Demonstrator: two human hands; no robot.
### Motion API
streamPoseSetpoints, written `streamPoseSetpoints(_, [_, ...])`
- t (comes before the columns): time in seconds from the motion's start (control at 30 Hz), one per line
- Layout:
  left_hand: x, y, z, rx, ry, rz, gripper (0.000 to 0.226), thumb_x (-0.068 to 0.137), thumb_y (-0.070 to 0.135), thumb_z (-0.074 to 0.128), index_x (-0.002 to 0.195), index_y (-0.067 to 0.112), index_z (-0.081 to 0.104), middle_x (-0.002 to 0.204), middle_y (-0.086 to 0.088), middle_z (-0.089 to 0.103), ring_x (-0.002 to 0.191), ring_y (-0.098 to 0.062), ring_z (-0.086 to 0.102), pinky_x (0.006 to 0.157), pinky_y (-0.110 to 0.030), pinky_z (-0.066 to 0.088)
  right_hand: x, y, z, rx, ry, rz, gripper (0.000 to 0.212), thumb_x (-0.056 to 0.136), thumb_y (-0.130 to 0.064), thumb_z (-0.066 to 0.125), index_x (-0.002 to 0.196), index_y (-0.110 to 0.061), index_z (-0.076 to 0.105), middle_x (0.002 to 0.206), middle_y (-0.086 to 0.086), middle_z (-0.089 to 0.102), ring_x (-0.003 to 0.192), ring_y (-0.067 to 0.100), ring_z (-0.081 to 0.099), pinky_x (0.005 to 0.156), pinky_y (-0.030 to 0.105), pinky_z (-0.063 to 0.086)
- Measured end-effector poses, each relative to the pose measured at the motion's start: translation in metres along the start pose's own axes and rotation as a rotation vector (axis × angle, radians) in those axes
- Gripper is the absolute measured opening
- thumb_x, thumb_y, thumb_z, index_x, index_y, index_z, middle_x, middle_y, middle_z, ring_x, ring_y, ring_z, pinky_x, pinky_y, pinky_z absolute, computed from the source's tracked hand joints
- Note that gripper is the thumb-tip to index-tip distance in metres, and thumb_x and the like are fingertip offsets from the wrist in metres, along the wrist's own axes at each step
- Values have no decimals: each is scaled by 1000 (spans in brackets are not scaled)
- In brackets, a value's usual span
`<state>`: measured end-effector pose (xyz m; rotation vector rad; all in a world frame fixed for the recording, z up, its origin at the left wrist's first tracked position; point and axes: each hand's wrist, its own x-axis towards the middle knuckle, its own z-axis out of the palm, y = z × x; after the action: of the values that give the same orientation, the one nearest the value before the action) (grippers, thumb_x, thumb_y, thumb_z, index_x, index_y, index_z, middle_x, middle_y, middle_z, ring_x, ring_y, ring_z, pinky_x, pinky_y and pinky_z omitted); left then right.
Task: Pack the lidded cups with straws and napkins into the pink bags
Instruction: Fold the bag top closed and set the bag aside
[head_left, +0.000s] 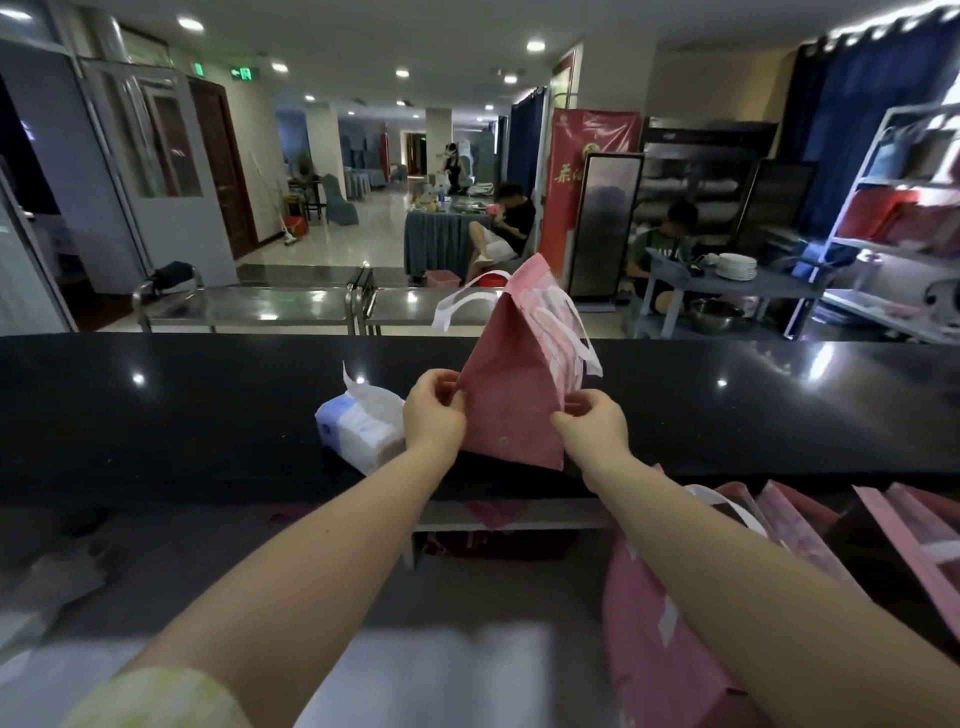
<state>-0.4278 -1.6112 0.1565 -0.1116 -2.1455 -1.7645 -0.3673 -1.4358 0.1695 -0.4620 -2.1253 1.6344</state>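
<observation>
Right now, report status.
Left hand, right hand pinch sides of upright pink fabric bag. Bag on glossy black counter. White tissue pack beside left hand.

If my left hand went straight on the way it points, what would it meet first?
The pink bag: the left hand pinches its left edge, so it would likely just push into the bag's side.

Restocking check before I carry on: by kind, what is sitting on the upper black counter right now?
pink bag: 1
napkin pack: 1
Total: 2
</observation>
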Motion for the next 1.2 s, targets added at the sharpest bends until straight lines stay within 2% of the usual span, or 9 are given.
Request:
streamPoseSetpoints(0.13, [9, -6, -12, 48, -61, 30, 21, 90, 13, 63, 81, 32, 60, 81, 12, 67, 79, -4, 63, 67, -17, 45, 4, 1, 7, 72, -16, 17, 23, 84, -9, 69, 106, -15, 64, 94, -2, 66, 84, 11, 64, 69, 26, 53])
streamPoseSetpoints(0.27, [17, -13, -36, 75, -59, 15, 17, 89, 18, 65, 79, 30, 61, 78, 13, 67, 75, 1, 62, 63, -16, 42, 11, 3, 23, 113, -87, 26, 19, 87, -9, 68, 103, -19, 65, 99, -1, 68, 90, 15, 66, 80, 34, 58])
streamPoseSetpoints(0.4, [26, -19, -70, 106, -42, 7, 14, 88, 22, 66, 78, 30, 62, 72, 18, 66, 67, 9, 60, 55, -7, 40, 8, -3, 53, 156, -125, 37, 15, 88, -12, 69, 92, -26, 64, 96, -3, 69, 88, 14, 67, 75, 30, 56])
streamPoseSetpoints(0.53, [34, -19, -94, 108, 10, -37, 13, 86, 21, 65, 75, 27, 62, 75, 14, 67, 71, 0, 60, 61, -20, 42, 3, -8, 83, 163, -155, 38, 13, 89, -14, 68, 97, -24, 68, 96, -6, 71, 88, 12, 68, 66, 22, 52])
streamPoseSetpoints(0.67, [35, -16, -105, 99, 45, -59, 15, 87, 19, 63, 75, 26, 60, 78, 13, 66, 73, -3, 60, 62, -21, 43, -1, -9, 100, 202, -175, 95, 17, 90, -20, 67, 108, -21, 69, 104, -2, 72, 94, 16, 68, 82, 35, 57])
streamPoseSetpoints(0.77, [32, -14, -108, 107, 53, -66, 16, 89, 20, 64, 76, 28, 59, 78, 14, 65, 73, -1, 58, 61, -19, 40, -4, -9, 102, 200, -165, 120, 24, 91, -19, 66, 115, -17, 67, 106, -1, 71, 96, 18, 67, 87, 39, 57])
streamPoseSetpoints(0.9, [32, -12, -111, 95, 44, -84, 11, 87, 16, 67, 85, 27, 63, 81, 14, 65, 78, -6, 61, 64, -20, 44, -8, -16, 98, 108, -147, 19, 25, 89, -16, 68, 114, -17, 65, 101, -6, 68, 89, 10, 65, 75, 28, 55])
streamPoseSetpoints(1.07, [28, 4, -115, 171, -14, 46, 22, 86, 13, 68, 107, 20, 69, 91, 14, 66, 92, -11, 64, 86, -25, 49, -11, -34, 83, 24, -141, -110, 24, 84, -14, 73, 107, -18, 66, 98, -4, 68, 89, 12, 65, 77, 30, 54])
streamPoseSetpoints(1.2, [14, 33, -110, 400, 3, 269, 26, 83, 17, 69, 107, 24, 70, 104, 7, 67, 100, -17, 62, 86, -34, 51, -11, -51, 63, -127, -165, -247, 17, 82, -13, 73, 95, -22, 66, 93, -6, 67, 86, 9, 62, 73, 23, 48])
